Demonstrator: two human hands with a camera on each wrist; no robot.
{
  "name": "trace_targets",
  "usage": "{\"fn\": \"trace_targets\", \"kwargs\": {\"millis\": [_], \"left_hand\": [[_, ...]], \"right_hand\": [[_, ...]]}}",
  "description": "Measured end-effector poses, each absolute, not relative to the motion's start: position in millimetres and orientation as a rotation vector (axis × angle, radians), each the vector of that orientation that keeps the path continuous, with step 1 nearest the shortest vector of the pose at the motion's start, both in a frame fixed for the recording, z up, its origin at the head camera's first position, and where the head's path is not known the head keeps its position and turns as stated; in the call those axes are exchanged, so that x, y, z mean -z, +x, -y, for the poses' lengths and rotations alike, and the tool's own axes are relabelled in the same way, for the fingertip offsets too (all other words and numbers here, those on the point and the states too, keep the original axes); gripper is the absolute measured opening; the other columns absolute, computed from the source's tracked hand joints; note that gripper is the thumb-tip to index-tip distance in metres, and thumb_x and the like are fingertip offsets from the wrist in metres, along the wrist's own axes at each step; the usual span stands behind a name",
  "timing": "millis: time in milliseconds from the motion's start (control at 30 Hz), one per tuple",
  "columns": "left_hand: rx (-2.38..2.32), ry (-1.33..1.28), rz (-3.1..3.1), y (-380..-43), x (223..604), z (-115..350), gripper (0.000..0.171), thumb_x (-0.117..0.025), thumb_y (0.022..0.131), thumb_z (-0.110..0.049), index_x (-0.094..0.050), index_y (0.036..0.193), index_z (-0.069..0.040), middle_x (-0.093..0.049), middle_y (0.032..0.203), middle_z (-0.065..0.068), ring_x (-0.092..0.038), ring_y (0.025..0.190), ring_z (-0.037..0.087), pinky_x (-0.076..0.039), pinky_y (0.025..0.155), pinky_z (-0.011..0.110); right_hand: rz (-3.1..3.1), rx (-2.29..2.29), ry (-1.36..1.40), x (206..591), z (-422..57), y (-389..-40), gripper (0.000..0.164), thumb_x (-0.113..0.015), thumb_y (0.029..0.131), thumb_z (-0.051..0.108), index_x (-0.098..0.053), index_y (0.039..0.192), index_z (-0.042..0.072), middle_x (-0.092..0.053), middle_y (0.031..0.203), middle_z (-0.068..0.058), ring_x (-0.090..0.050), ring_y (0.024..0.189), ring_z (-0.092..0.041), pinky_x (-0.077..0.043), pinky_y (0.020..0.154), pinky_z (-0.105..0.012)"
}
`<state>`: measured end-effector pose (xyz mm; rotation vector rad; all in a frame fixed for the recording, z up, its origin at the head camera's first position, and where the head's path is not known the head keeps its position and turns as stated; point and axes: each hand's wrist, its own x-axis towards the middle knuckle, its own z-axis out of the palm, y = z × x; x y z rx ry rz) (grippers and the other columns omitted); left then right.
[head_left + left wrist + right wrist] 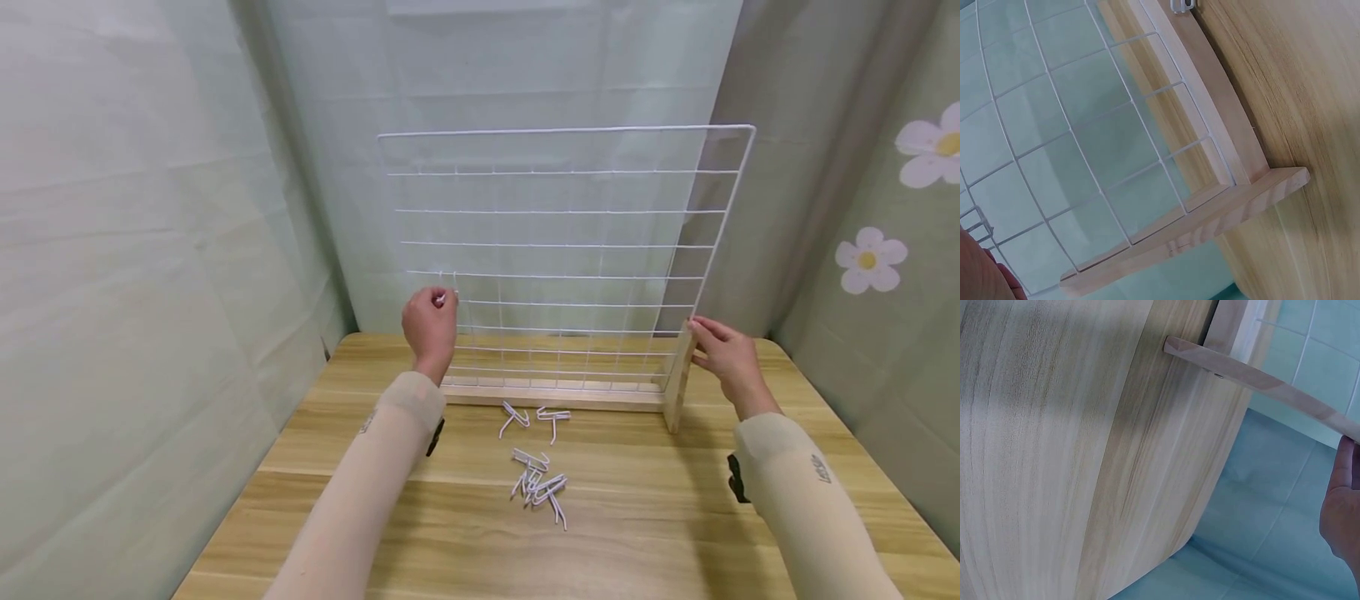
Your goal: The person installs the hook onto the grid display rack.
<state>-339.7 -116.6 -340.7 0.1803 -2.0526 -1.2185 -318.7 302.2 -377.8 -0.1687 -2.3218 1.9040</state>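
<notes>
A white wire grid (558,276) stands upright in a wooden base (555,393) on the table. My left hand (431,323) pinches a white wire hook (979,220) at the grid's left side; its top loops lie against a horizontal wire, and the fingers hide part of it. At the right end, my right hand (727,357) grips the upper part of the wooden side post (678,379) between thumb and fingers. In the right wrist view the fingers (1340,472) touch the post's end. Several loose white hooks (540,483) lie piled in front of the base.
Two more hooks, one at left (515,417) and one at right (553,417), lie nearer the base. The wood-grain table (465,533) is enclosed by pale green curtains (150,250), with a flower-printed one (866,350) on the right.
</notes>
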Motion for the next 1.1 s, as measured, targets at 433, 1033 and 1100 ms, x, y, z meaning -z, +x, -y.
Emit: {"fn": "trace_targets", "kwargs": {"millis": [433,1033,1100], "left_hand": [[1.202,0.155,2.075,-338.8,350.2,110.7,0.013,-0.066,0.092,-0.014,-0.07,0.09,-0.002,-0.065,0.083,0.011,-0.059,0.078,0.026,-0.048,0.074,0.039],[1.304,0.136,2.108,-331.8,373.4,105.8,0.01,-0.069,0.089,-0.013,-0.068,0.088,-0.003,-0.057,0.075,0.008,-0.054,0.071,0.025,-0.045,0.071,0.037],[1.327,0.135,2.118,-330.4,377.1,105.3,0.01,-0.07,0.089,-0.014,-0.069,0.088,-0.004,-0.058,0.075,0.007,-0.053,0.069,0.023,-0.043,0.067,0.035]], "right_hand": [[2.333,-1.905,-0.195,375.5,-303.7,-318.5,0.068,-0.051,0.099,0.048,-0.041,0.15,0.005,-0.04,0.149,-0.018,-0.041,0.135,-0.034,-0.044,0.098,-0.038],[2.309,-1.911,-0.181,373.6,-316.7,-319.5,0.069,-0.057,0.097,0.046,-0.043,0.148,0.002,-0.053,0.127,-0.002,-0.052,0.116,-0.017,-0.053,0.079,-0.019],[2.296,-1.927,-0.178,373.6,-315.6,-319.5,0.069,-0.058,0.097,0.046,-0.043,0.148,0.002,-0.053,0.126,-0.002,-0.052,0.116,-0.018,-0.052,0.08,-0.02]]}}
